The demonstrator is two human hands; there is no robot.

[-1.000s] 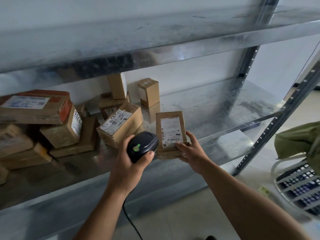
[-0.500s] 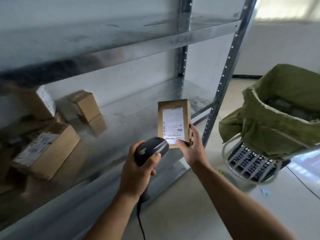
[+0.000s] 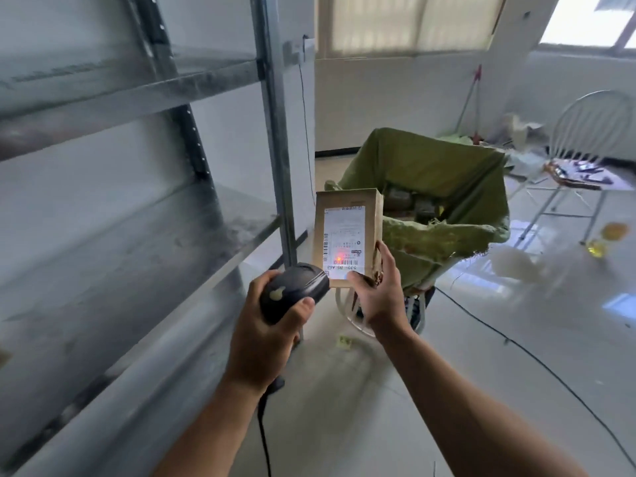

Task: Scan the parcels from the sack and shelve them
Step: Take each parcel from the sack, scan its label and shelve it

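— Since half a second ago, what has shifted?

— Both hands and the parcel (image 3: 347,235) now sit at centre frame in front of the green sack (image 3: 447,187); before, the sack was off at the right edge. The boxes on the shelf (image 3: 137,270) have slid out of view at the left, and a red spot (image 3: 339,258) now glows on the label (image 3: 344,239).

— How is the parcel held?

— Upright, label facing the camera. The right hand (image 3: 378,294) pinches its lower end, thumb on the label's bottom edge, fingers wrapped up the right side. It touches neither shelf nor sack.

— And the other hand?

— The left hand (image 3: 261,335) grips the black scanner (image 3: 292,290), fingers curled round its handle, thumb pressed on the side of its head. Its nose is just beside the parcel's lower left corner, and its cable (image 3: 263,435) hangs to the bottom edge.

— Anything else?

— A white wire chair (image 3: 585,132) stands at upper right.
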